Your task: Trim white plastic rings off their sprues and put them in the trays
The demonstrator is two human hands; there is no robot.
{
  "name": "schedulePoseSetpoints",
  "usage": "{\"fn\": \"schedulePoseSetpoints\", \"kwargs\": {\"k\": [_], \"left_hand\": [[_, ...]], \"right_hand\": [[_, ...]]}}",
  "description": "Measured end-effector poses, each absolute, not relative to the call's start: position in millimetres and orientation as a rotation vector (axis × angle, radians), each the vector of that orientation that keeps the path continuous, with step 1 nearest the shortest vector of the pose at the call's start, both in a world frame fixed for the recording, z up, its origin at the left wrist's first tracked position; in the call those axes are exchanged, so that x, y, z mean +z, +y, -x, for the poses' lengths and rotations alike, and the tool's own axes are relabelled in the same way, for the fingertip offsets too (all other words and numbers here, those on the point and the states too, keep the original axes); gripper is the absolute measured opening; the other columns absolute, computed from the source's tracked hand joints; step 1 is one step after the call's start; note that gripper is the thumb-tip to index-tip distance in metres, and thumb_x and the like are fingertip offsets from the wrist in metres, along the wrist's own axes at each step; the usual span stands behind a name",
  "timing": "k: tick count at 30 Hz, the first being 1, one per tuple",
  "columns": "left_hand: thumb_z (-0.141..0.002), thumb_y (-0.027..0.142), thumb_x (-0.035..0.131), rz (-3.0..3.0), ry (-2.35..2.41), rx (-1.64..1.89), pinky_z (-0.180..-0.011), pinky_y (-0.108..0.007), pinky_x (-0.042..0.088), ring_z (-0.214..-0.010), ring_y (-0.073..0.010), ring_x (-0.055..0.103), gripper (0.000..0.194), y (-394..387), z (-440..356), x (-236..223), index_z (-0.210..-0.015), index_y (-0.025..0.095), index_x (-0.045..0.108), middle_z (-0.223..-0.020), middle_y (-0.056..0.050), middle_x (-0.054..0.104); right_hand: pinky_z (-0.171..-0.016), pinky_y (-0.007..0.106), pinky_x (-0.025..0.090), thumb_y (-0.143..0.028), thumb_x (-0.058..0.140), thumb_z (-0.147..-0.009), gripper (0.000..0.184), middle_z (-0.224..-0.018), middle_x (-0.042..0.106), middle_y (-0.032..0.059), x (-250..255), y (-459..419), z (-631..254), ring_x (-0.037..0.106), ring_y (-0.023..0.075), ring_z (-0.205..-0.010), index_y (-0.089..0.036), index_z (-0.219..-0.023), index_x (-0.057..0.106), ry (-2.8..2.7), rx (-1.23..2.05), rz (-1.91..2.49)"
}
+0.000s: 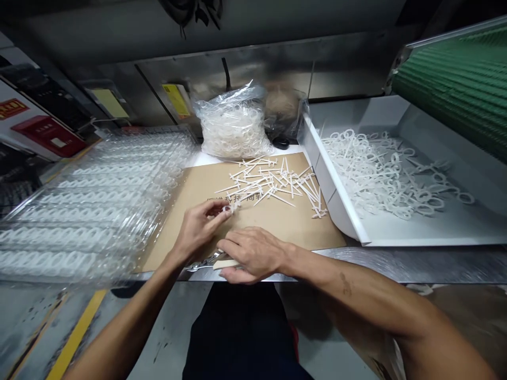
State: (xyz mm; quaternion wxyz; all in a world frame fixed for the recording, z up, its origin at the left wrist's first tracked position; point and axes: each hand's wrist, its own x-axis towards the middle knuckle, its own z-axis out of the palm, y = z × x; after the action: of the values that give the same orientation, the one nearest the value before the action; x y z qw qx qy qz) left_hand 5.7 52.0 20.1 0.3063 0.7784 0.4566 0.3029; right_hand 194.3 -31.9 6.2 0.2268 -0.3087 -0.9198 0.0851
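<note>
My left hand [203,224] is over the cardboard sheet, its thumb and fingertips pinched on a small white plastic piece [233,208]. Close in front of me, my right hand [253,253] is wrapped round a pair of pliers [206,262]. Their metal end points left, and a pale handle shows beside my thumb; my fingers cover the rest. Beyond both hands, thin white plastic sticks with small cross-shaped ends [273,182] lie in a loose heap on the cardboard [178,211]. Printed characters show partly under them.
Stacked clear trays [154,182] with rows of white rings stand left. Behind the cardboard sits a clear bag [237,126] of white parts. At right, a white bin [336,195] holds looped white pieces [376,174], with a green ribbed belt [459,79] above it.
</note>
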Motion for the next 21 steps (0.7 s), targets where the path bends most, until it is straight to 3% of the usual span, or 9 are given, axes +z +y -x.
{"fn": "schedulePoseSetpoints", "kwargs": {"k": [7, 13, 16, 21], "left_hand": [[-0.095, 0.037, 0.063, -2.314, 1.205, 0.776, -0.102, -0.041, 0.051, -0.112, -0.0255, 0.065, 0.023, 42.7, 12.3, -0.7, -0.107, 0.021, 0.073, -0.115, -0.009, 0.071], [-0.095, 0.038, 0.063, -2.468, 1.291, 0.697, -0.106, -0.044, 0.047, -0.116, -0.0272, 0.060, 0.029, 42.9, 9.4, -5.9, -0.117, 0.021, 0.069, -0.118, -0.010, 0.066], [-0.095, 0.036, 0.063, -2.476, 1.330, 0.739, -0.102, -0.042, 0.047, -0.110, -0.0266, 0.062, 0.023, 39.7, 9.4, -6.8, -0.110, 0.019, 0.069, -0.113, -0.009, 0.067], [-0.096, 0.029, 0.064, -2.255, 1.345, 1.013, -0.082, -0.029, 0.052, -0.085, -0.0168, 0.065, 0.020, 33.0, 10.8, -1.4, -0.110, 0.017, 0.070, -0.098, -0.005, 0.071]], "right_hand": [[-0.076, 0.039, 0.054, -0.046, 0.054, -0.098, 0.032, -0.096, 0.072, 0.0136, 0.6, -30.3, -193.8, 0.066, 0.0275, -0.084, -0.015, -0.105, 0.061, -2.507, 0.279, 0.781], [-0.078, 0.041, 0.055, -0.041, 0.054, -0.096, 0.030, -0.095, 0.071, 0.0151, 0.4, -28.4, -195.4, 0.066, 0.0289, -0.084, -0.013, -0.104, 0.062, -2.456, 0.365, 0.798], [-0.076, 0.040, 0.054, -0.039, 0.053, -0.095, 0.028, -0.090, 0.069, 0.0123, 3.1, -28.8, -196.4, 0.063, 0.0272, -0.081, -0.015, -0.106, 0.061, -2.388, 0.450, 0.850], [-0.074, 0.033, 0.051, -0.033, 0.051, -0.100, 0.022, -0.090, 0.068, 0.0077, 18.9, -32.1, -198.1, 0.062, 0.0212, -0.078, -0.016, -0.110, 0.061, -2.202, 0.632, 0.985]]}}
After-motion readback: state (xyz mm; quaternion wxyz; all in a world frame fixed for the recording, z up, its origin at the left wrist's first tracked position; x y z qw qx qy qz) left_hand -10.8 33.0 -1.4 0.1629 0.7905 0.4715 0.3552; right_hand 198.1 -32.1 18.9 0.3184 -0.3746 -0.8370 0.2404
